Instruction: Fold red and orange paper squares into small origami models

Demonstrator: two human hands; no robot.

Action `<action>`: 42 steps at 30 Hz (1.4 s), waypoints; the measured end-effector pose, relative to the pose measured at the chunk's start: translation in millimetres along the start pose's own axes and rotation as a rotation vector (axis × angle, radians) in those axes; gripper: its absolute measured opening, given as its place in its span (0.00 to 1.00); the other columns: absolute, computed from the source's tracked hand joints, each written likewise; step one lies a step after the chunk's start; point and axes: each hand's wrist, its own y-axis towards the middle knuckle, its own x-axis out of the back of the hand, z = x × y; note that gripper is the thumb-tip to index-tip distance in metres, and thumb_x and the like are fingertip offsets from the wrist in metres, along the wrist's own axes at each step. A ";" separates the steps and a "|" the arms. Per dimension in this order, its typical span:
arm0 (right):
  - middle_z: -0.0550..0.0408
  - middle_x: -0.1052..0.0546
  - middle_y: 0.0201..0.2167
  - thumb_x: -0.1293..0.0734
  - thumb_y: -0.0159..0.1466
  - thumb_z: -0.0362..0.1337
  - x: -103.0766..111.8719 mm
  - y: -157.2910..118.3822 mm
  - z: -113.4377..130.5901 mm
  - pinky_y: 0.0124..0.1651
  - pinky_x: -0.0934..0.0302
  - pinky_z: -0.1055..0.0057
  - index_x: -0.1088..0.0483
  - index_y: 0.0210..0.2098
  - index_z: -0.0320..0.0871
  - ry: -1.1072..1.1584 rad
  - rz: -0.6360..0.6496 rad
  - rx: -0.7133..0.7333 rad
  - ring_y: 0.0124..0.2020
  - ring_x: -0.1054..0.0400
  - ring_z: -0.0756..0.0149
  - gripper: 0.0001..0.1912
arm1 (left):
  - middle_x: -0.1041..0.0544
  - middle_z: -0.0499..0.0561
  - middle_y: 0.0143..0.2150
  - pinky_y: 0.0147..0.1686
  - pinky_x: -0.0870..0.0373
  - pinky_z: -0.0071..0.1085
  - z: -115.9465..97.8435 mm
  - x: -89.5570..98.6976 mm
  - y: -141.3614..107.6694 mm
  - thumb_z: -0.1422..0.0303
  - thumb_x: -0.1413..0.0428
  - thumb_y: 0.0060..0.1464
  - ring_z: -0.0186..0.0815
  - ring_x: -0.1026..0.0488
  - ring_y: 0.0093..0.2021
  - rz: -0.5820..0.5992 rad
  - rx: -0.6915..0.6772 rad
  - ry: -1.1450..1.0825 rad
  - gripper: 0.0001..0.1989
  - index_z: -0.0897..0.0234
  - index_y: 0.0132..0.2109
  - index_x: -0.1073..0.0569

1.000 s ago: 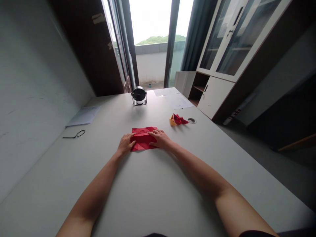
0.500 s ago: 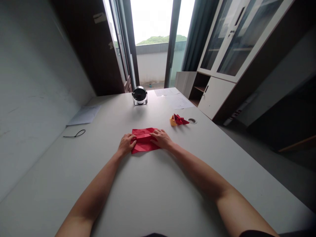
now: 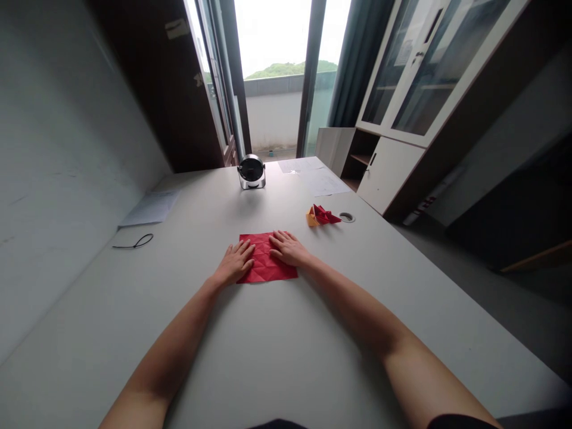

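A creased sheet of red paper (image 3: pixel 267 269) lies flat on the white table (image 3: pixel 268 345). My left hand (image 3: pixel 235 262) rests on its left side with the fingers spread. On the upper right part of the sheet lies my right hand (image 3: pixel 289 248), also flat with fingers apart. Neither hand grips anything. Crease lines run across the paper between and below the hands. Beyond my right hand sit folded red paper (image 3: pixel 325 215) and a folded orange piece (image 3: pixel 311 219), touching each other.
A white ring (image 3: pixel 347 217) lies right of the folded paper. Farther back stands a round black and silver device (image 3: pixel 251 170). A black cable tie (image 3: pixel 138 242) and paper sheets (image 3: pixel 152 208) lie at the left. Another sheet (image 3: pixel 329 184) lies back right.
The raised fold across the red paper is now flattened and the sheet lies open. Both hands have gone from pinched or curled fingers to lying flat on it.
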 end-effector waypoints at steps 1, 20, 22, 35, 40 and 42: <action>0.44 0.42 0.68 0.42 0.70 0.52 1.4 0.4 -3.3 0.68 0.56 0.48 0.40 0.66 0.46 -0.011 -0.018 -0.047 0.70 0.51 0.51 0.29 | 0.49 0.52 0.73 0.67 0.58 0.53 0.4 -0.2 0.0 0.54 0.56 0.65 0.47 0.53 0.72 -0.001 0.001 0.002 0.28 0.52 0.69 0.44; 0.46 0.38 0.66 0.39 0.68 0.52 7.0 -5.7 2.7 0.68 0.54 0.51 0.37 0.64 0.48 0.025 -0.017 0.081 0.68 0.47 0.53 0.28 | 0.42 0.55 0.70 0.68 0.59 0.52 -2.8 9.0 -2.5 0.53 0.53 0.63 0.47 0.48 0.70 -0.138 0.034 0.023 0.28 0.56 0.67 0.40; 0.45 0.39 0.66 0.38 0.67 0.53 7.3 -6.3 3.3 0.68 0.54 0.51 0.37 0.63 0.48 0.027 -0.015 0.086 0.68 0.47 0.52 0.29 | 0.44 0.56 0.71 0.69 0.59 0.49 -10.0 8.0 -2.2 0.53 0.53 0.63 0.45 0.49 0.71 -0.158 -0.013 0.013 0.32 0.57 0.70 0.45; 0.49 0.27 0.56 0.34 0.65 0.50 21.1 -6.5 9.3 0.61 0.49 0.58 0.27 0.50 0.48 0.079 -0.069 0.087 0.58 0.36 0.55 0.18 | 0.27 0.55 0.58 0.62 0.41 0.47 6.6 11.4 0.5 0.60 0.44 0.58 0.46 0.32 0.59 -0.256 0.020 -0.146 0.16 0.59 0.51 0.25; 0.50 0.22 0.44 0.35 0.66 0.43 24.5 -6.4 9.0 0.57 0.49 0.62 0.25 0.38 0.45 0.070 -0.137 0.086 0.47 0.31 0.60 0.10 | 0.21 0.52 0.47 0.56 0.34 0.44 -0.8 16.2 -0.9 0.68 0.45 0.57 0.43 0.27 0.50 -0.329 0.010 -0.273 0.06 0.58 0.40 0.24; 0.50 0.21 0.38 0.35 0.66 0.41 24.9 -6.0 8.9 0.56 0.49 0.63 0.25 0.35 0.44 0.103 -0.167 0.081 0.42 0.29 0.62 0.10 | 0.21 0.52 0.46 0.53 0.32 0.41 -3.2 18.9 -1.6 0.68 0.46 0.58 0.41 0.26 0.48 -0.401 0.022 -0.361 0.05 0.59 0.39 0.25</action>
